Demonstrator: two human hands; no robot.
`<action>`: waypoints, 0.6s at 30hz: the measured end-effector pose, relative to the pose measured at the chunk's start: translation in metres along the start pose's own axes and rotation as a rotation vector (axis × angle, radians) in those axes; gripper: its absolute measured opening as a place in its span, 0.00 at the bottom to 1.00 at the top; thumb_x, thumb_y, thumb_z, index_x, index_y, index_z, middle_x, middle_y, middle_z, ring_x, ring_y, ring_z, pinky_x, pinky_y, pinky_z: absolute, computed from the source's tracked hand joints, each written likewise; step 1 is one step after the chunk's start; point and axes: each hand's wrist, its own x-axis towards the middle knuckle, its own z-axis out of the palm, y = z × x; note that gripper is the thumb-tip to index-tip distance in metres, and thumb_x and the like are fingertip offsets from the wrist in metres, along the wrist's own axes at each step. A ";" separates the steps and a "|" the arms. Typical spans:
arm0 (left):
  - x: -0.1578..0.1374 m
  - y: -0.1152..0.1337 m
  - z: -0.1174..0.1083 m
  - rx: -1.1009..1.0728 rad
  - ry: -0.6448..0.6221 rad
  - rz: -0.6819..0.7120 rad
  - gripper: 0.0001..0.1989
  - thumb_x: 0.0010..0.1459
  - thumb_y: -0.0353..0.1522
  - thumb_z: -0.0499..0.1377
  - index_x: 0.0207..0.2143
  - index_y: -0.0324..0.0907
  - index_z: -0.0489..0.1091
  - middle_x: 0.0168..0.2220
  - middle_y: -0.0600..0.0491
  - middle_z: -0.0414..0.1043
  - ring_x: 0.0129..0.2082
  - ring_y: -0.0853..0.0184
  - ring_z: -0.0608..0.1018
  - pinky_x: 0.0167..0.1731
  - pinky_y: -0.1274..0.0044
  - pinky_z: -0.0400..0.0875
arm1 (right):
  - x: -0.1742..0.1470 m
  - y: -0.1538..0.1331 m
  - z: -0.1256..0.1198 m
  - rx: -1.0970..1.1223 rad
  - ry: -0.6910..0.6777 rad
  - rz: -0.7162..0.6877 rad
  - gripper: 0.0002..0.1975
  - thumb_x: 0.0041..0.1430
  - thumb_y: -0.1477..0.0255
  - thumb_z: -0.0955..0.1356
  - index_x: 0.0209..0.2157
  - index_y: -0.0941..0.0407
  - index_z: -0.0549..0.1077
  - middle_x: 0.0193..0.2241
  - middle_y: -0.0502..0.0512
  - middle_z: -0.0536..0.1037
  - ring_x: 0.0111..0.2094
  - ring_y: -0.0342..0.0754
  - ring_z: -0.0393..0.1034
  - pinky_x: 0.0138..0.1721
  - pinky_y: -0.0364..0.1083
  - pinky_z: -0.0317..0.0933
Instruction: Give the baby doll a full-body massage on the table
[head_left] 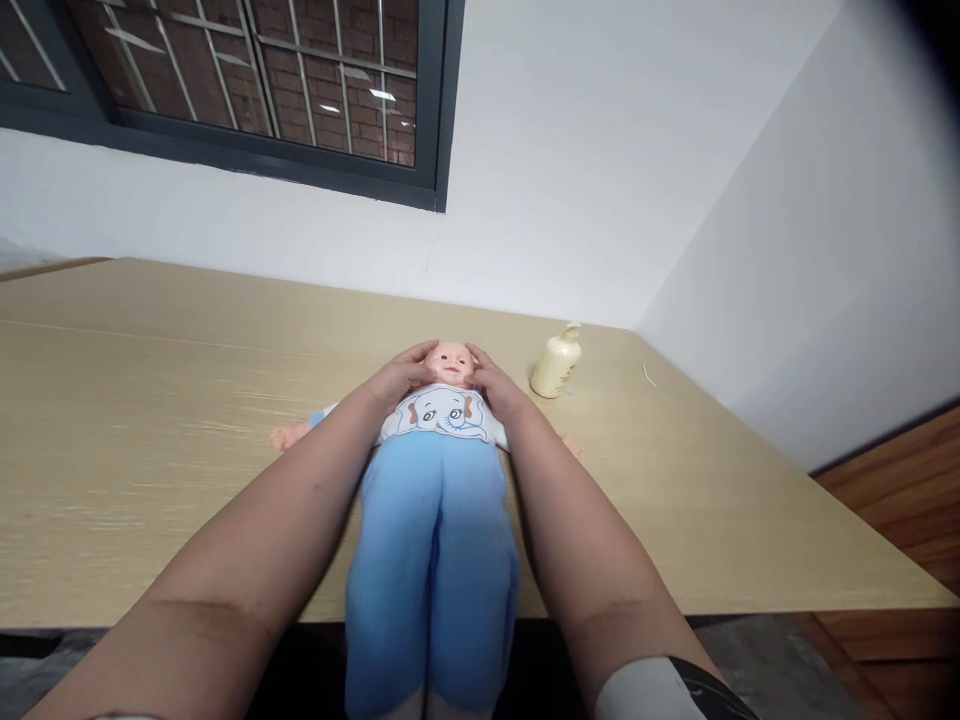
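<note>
A baby doll (pixel 440 480) lies on its back on the wooden table, its head away from me and its legs reaching past the near edge. It wears a white top with an elephant face and light blue trousers. My left hand (pixel 405 372) cups the left side of the doll's head, and my right hand (pixel 491 382) cups the other side. The fingers of both hands curve round the head and touch it. One doll hand shows beyond my left forearm; the other is partly hidden behind my right forearm.
A pale yellow pump bottle (pixel 556 362) stands upright on the table (pixel 150 420), right of the doll's head. A thin pale strip (pixel 649 375) lies farther right. White walls meet behind the table, with a barred, dark-framed window (pixel 300 80) at upper left.
</note>
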 end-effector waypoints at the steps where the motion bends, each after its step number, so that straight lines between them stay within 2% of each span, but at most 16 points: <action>1: 0.001 -0.001 -0.001 0.037 -0.001 -0.001 0.45 0.38 0.27 0.69 0.62 0.46 0.64 0.55 0.43 0.73 0.47 0.50 0.80 0.47 0.62 0.74 | -0.001 0.000 0.000 -0.050 -0.013 -0.013 0.48 0.42 0.73 0.71 0.67 0.48 0.56 0.59 0.54 0.70 0.48 0.53 0.73 0.47 0.52 0.71; 3: 0.003 -0.003 -0.002 0.117 0.003 0.007 0.50 0.36 0.28 0.71 0.64 0.47 0.61 0.58 0.42 0.70 0.49 0.51 0.79 0.46 0.64 0.74 | -0.003 -0.001 0.000 -0.139 -0.036 -0.026 0.53 0.42 0.70 0.75 0.69 0.47 0.51 0.65 0.55 0.62 0.53 0.55 0.72 0.51 0.54 0.70; 6: 0.007 -0.005 -0.004 0.201 -0.017 0.046 0.50 0.36 0.29 0.72 0.64 0.47 0.59 0.63 0.42 0.63 0.53 0.51 0.76 0.47 0.66 0.74 | -0.004 -0.003 0.001 -0.238 -0.044 -0.019 0.59 0.42 0.68 0.77 0.71 0.48 0.44 0.69 0.59 0.54 0.55 0.57 0.71 0.54 0.56 0.69; 12: 0.009 -0.006 -0.004 0.256 -0.029 0.066 0.50 0.36 0.30 0.71 0.64 0.45 0.58 0.62 0.41 0.65 0.53 0.51 0.76 0.45 0.67 0.74 | -0.006 -0.008 0.003 -0.375 -0.037 -0.024 0.58 0.44 0.68 0.76 0.71 0.49 0.42 0.68 0.61 0.58 0.54 0.57 0.72 0.56 0.57 0.67; 15: 0.008 -0.005 -0.002 0.265 -0.017 0.067 0.49 0.37 0.29 0.71 0.64 0.45 0.59 0.61 0.42 0.66 0.52 0.52 0.76 0.45 0.68 0.74 | -0.006 -0.007 0.002 -0.363 -0.035 -0.032 0.56 0.45 0.68 0.74 0.71 0.49 0.43 0.67 0.60 0.58 0.54 0.57 0.71 0.56 0.57 0.67; 18: 0.004 -0.002 0.000 0.171 -0.020 0.027 0.48 0.38 0.27 0.70 0.64 0.45 0.60 0.59 0.43 0.69 0.49 0.54 0.78 0.44 0.68 0.75 | -0.002 -0.003 0.000 -0.301 -0.013 -0.037 0.53 0.45 0.70 0.73 0.70 0.48 0.47 0.66 0.58 0.61 0.54 0.56 0.71 0.55 0.57 0.67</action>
